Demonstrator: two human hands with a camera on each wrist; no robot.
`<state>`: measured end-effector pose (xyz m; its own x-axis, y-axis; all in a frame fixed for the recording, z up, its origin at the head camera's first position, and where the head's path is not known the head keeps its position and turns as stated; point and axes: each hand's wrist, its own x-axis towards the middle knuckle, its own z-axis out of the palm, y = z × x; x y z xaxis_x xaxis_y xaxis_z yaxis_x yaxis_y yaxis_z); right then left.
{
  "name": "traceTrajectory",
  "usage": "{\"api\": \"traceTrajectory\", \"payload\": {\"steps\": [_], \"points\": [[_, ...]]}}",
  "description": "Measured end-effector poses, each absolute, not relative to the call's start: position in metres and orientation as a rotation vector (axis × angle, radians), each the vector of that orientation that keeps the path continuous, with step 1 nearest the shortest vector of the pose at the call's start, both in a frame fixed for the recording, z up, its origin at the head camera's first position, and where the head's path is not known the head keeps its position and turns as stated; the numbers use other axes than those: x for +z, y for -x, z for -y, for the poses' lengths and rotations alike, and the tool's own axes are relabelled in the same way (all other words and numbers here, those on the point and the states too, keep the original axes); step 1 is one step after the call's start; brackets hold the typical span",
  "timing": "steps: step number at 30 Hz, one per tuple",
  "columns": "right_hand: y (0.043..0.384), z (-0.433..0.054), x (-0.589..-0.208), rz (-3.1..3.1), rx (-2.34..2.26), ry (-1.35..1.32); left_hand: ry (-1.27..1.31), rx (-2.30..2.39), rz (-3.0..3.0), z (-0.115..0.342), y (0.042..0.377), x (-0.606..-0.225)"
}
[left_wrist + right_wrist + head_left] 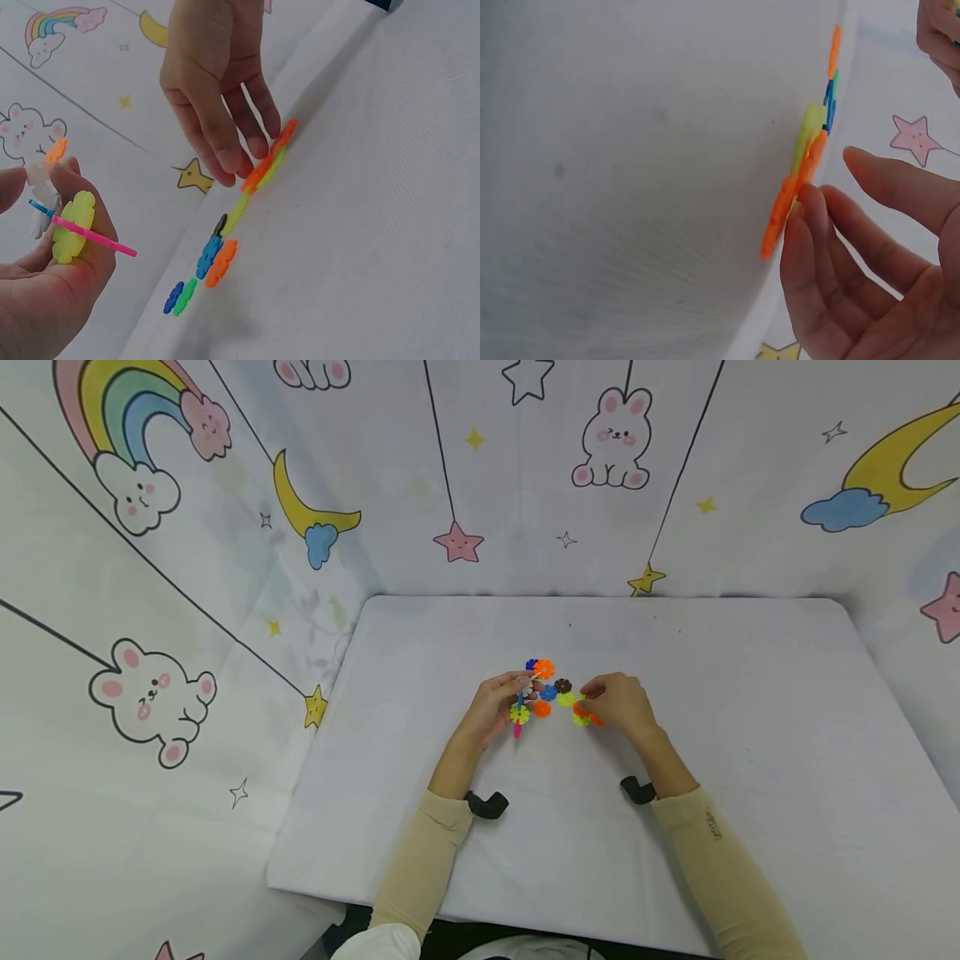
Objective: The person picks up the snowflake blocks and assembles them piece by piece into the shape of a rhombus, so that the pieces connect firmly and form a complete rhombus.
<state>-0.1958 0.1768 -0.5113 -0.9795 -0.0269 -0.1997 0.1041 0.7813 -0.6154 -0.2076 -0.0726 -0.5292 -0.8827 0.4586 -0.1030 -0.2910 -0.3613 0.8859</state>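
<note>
My left hand (495, 708) pinches a small cluster of joined plastic snowflake discs. In the left wrist view these include a white disc (40, 187), a yellow disc (73, 227), a pink disc (112, 244) seen edge-on, and an orange disc (57, 149) at the top. To the right, my right hand (622, 703) reaches down to loose orange and yellow discs on the table. Its fingertips touch or nearly touch an orange disc (778, 217); the thumb stands apart from the fingers in the right wrist view.
Between the hands lie more loose discs: a blue disc (209, 257), an orange disc (221, 264), a brown disc (562, 686) and a green disc (184, 297). They lie on a white-covered table (420, 643), with a cartoon-printed backdrop (517, 477) behind and at the sides.
</note>
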Motion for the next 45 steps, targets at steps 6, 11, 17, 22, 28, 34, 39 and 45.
{"api": "traceTrajectory", "payload": {"steps": [6, 11, 17, 22, 28, 34, 39, 45], "points": [[0.1961, -0.1762, -0.5115, -2.757, -0.931, -0.074, -0.221, 2.264, -1.415, 0.0716, 0.2068, -0.5286], [0.1954, -0.1752, -0.5118, -2.757, -0.892, -0.059, -0.217, 2.256, -1.412, 0.0710, 0.2058, -0.5280], [0.1949, -0.1751, -0.5109, -2.770, -0.899, -0.042, -0.223, 2.254, -1.408, 0.0704, 0.2052, -0.5275], [0.1957, -0.1769, -0.5120, -2.778, -0.916, -0.039, -0.214, 2.264, -1.375, 0.0696, 0.2063, -0.5280], [0.1957, -0.1809, -0.5132, -2.794, -0.948, -0.023, -0.195, 2.267, -1.342, 0.0691, 0.2065, -0.5277], [0.1966, -0.1824, -0.5136, -2.815, -0.958, -0.005, -0.162, 2.264, -1.317, 0.0693, 0.2061, -0.5286], [0.1960, -0.1823, -0.5119, -2.824, -0.953, 0.004, -0.149, 2.273, -1.307, 0.0690, 0.2059, -0.5295], [0.1949, -0.1814, -0.5106, -2.817, -0.961, -0.007, -0.129, 2.287, -1.321, 0.0691, 0.2058, -0.5312]]}}
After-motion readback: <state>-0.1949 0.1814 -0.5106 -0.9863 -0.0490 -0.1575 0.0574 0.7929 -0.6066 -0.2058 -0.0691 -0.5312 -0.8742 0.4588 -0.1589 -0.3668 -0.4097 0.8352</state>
